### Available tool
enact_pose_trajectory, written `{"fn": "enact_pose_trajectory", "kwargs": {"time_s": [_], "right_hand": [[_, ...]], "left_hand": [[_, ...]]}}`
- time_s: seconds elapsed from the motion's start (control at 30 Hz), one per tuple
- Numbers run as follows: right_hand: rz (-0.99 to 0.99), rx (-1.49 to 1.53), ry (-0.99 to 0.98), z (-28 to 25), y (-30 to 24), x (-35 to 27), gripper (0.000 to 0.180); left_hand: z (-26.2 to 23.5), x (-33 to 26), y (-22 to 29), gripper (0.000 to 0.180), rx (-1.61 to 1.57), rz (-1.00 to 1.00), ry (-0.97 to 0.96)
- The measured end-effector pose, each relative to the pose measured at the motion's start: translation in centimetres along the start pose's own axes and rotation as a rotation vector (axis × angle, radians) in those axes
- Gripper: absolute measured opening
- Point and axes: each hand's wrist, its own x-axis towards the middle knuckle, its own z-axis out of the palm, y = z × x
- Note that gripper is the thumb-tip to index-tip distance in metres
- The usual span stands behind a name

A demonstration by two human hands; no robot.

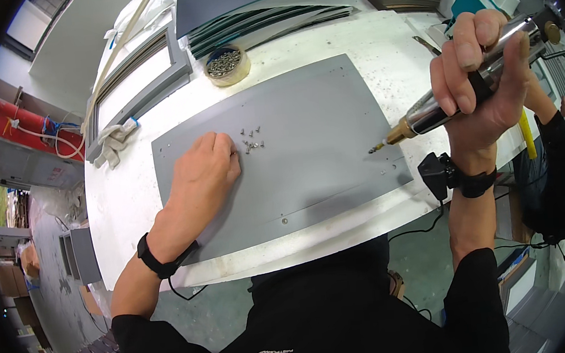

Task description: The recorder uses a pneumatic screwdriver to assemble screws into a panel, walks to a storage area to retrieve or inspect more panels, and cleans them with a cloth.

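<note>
My right hand (484, 82) is wrapped round a silver power screwdriver (426, 113) with a brass-coloured nose. Its bit points left and down over the right part of a grey panel (304, 120); whether the tip touches cannot be told. On the panel's left part rests my left hand (205, 165), its fingers pinched together and curled under. What they hold, if anything, is hidden. Several small loose screws (252, 140) lie just right of those fingertips. Fasteners or holes show near the panel's edges, among them a round one (285, 221) by the near edge.
A round tub of screws (227, 65) stands behind the panel on the white table (130, 218). Behind it are stacked dark sheets (268, 25); a grey frame (145, 87) and a work glove (114, 142) lie left. Another person's dark sleeve (558, 177) appears far right.
</note>
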Motion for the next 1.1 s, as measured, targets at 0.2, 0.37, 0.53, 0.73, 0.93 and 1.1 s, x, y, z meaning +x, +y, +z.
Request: {"fn": "enact_pose_trajectory", "kwargs": {"time_s": [0.2,0.37,0.53,0.73,0.93,1.1], "right_hand": [[-0.077,-0.022,0.099,1.2,1.4,1.8,0.035],[-0.074,0.115,0.229,1.9,2.5,2.6,0.034],[-0.053,0.141,0.237,1.8,3.2,2.5,0.035],[-0.052,0.119,0.259,1.8,3.9,2.0,0.036],[-0.049,0.136,0.223,1.4,4.1,1.8,0.036],[-0.045,0.14,0.126,0.7,4.0,3.1,0.037]], "left_hand": [[-0.9,1.6,2.9,0.013,-0.63,-0.163,-0.155],[0.7,3.3,4.6,0.014,-1.573,-0.352,-0.261],[1.4,3.2,4.9,0.018,-1.694,-0.393,-0.289],[1.4,3.4,5.3,0.019,-1.743,-0.454,-0.317],[1.3,3.6,5.5,0.018,-1.733,-0.463,-0.342],[1.3,5.0,5.5,0.018,-1.66,-0.41,-0.363]]}}
